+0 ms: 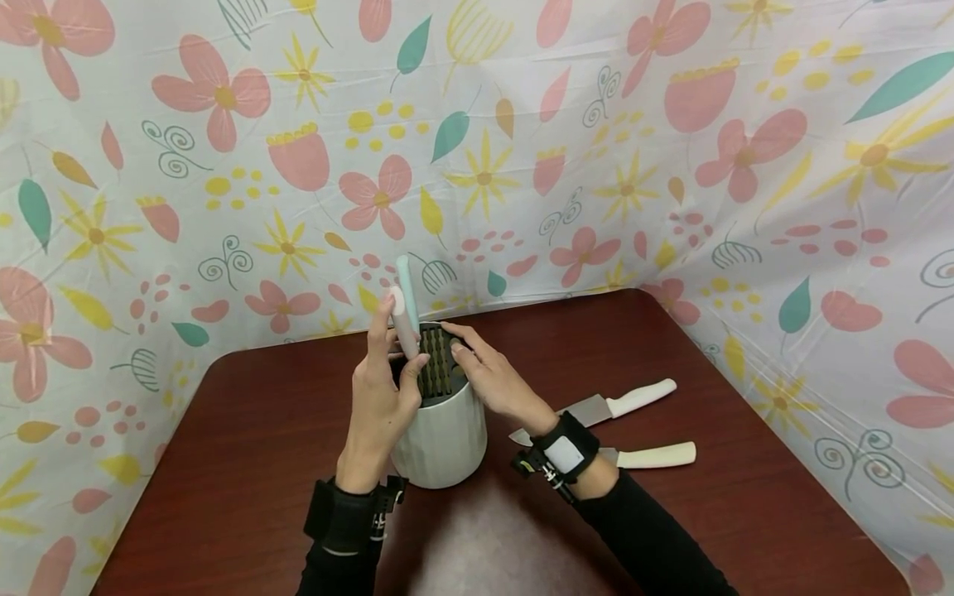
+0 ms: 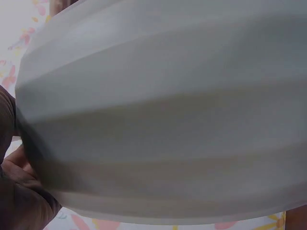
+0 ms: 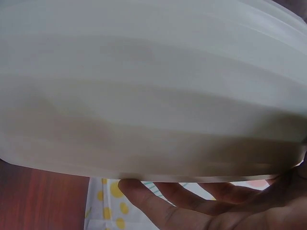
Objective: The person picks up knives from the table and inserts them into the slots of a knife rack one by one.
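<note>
Near 4 o'clock from the white holder (image 1: 443,443), a cream-handled knife (image 1: 656,456) is lying on the table (image 1: 261,430). The holder is standing mid-table, its slotted insert (image 1: 435,368) facing upward. At 10 o'clock, the left hand (image 1: 380,401) is clamping a white handle (image 1: 403,319) between thumb and fingers. At 2 o'clock, the right hand (image 1: 495,377) is gripping the holder's rim, fingers slightly apart along its wall. A light blue handle (image 1: 407,285) is rising just beyond the white one. A white-handled knife (image 1: 596,410) is lying near 3 o'clock. Floral cloth (image 1: 477,165) is hanging at 12 o'clock.
</note>
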### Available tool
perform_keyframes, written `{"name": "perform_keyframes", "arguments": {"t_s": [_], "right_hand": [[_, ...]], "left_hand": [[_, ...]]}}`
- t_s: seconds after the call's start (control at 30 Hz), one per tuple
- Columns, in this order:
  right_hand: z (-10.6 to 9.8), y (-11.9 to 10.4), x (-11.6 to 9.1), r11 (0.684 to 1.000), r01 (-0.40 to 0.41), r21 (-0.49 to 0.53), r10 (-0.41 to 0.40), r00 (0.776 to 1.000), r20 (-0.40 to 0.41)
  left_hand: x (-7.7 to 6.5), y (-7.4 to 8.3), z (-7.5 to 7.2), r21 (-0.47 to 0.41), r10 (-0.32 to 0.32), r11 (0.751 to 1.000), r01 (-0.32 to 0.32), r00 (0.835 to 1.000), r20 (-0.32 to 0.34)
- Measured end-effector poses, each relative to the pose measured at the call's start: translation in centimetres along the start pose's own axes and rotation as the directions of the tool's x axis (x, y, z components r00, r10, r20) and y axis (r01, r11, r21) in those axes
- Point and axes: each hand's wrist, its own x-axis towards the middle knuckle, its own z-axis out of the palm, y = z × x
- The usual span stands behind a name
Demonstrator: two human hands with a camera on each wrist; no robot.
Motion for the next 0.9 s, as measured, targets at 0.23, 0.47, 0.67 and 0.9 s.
{"name": "perform_keyframes", "arguments": {"t_s": [0.23, 0.47, 0.67, 0.9], "right_hand": [[0.05, -0.15, -0.08, 1.0, -0.004, -0.006, 0.004, 1.0, 0.006], [0.06, -0.42, -0.05, 1.0, -0.004, -0.006, 0.004, 1.0, 0.012], [0.05, -0.58, -0.1, 1.0, -0.003, -0.008, 0.003, 1.0, 0.008], [-0.12, -0.56, -0.21, 1.0, -0.016, -0.01, 0.016, 1.0, 0.015]], "left_hand": [[-0.14, 0.01, -0.12, 0.025, -0.022, 0.999, 0.022, 1.0, 0.019], [0.19, 0.18, -0.41, 0.023, -0.039, 0.999, 0.038, 0.998, 0.05], [0.47, 0.0, -0.63, -0.017, -0.09, 0.996, 0.091, 0.994, 0.07], [0.82, -0.21, -0.61, -0.05, -0.109, 0.992, 0.116, 0.986, 0.123]]}}
